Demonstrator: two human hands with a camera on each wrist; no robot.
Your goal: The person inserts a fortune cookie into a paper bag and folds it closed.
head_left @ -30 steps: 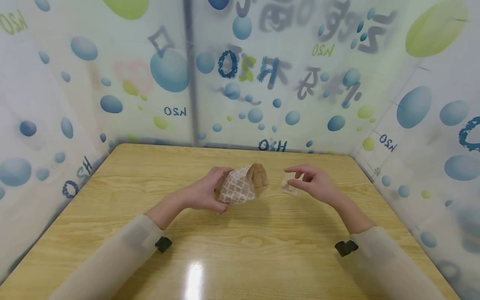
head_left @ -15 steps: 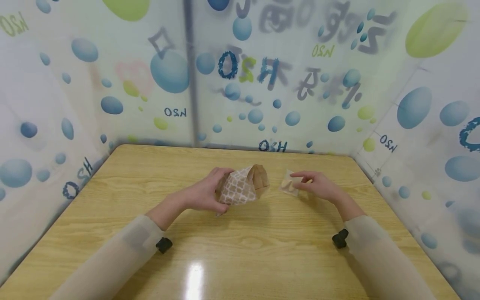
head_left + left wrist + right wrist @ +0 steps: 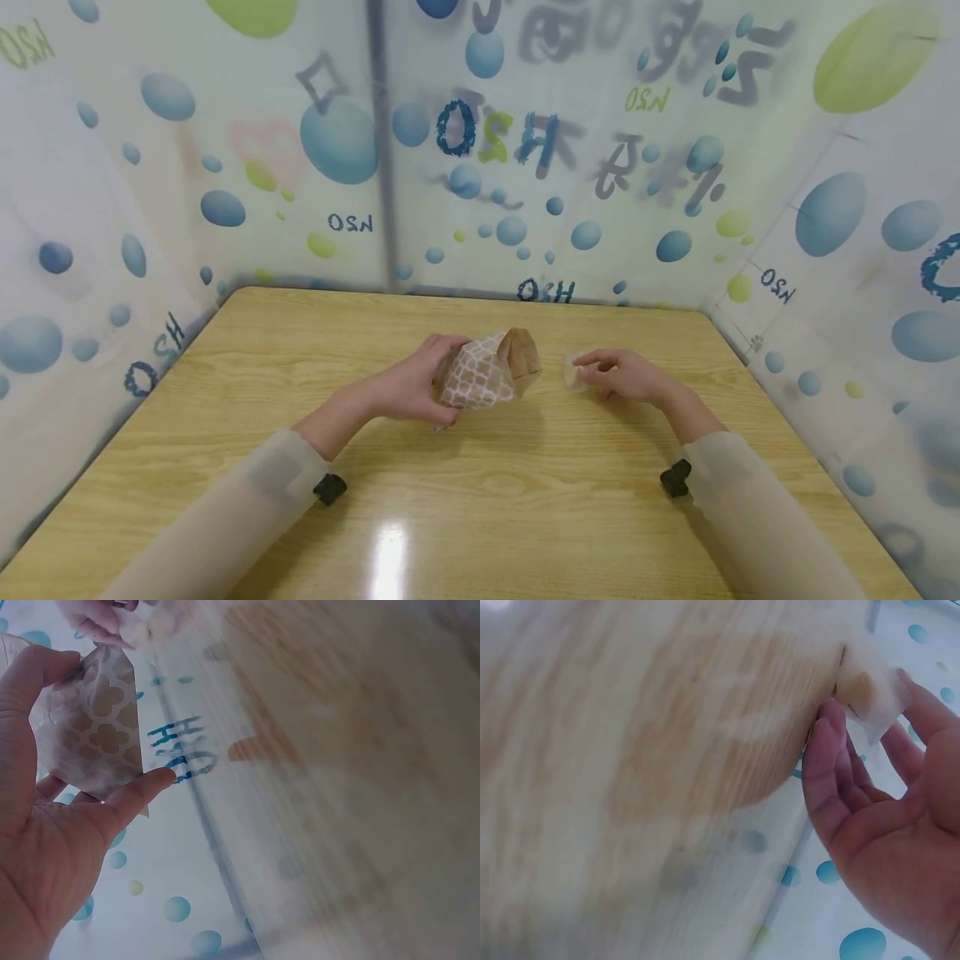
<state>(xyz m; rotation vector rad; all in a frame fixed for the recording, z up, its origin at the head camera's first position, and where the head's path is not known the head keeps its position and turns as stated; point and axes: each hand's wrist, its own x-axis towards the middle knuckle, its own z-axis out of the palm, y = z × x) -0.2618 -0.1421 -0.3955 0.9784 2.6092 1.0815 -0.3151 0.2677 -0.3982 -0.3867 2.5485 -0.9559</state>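
Observation:
A brown paper bag (image 3: 476, 375) with a white lattice print lies on its side on the table, its open mouth facing right. My left hand (image 3: 408, 387) grips its closed end, thumb on the near side and fingers on the far side. In the left wrist view the printed bag (image 3: 105, 724) sits between thumb and fingers. Right of the bag, my right hand (image 3: 630, 377) pinches a small translucent packet (image 3: 573, 372) by its right side. The right wrist view shows a beige piece inside the packet (image 3: 866, 686); its exact kind cannot be made out.
The wooden table (image 3: 480, 500) ends at the back and sides against a printed curtain (image 3: 480, 208) with blue and green dots. A small black device (image 3: 328, 489) sits at the left cuff, and another black device (image 3: 676, 478) at the right cuff.
My right hand has come down onto the packet and its fingers have closed on it; the packet now looks tilted and partly covered. The left hand and bag have stayed almost still.

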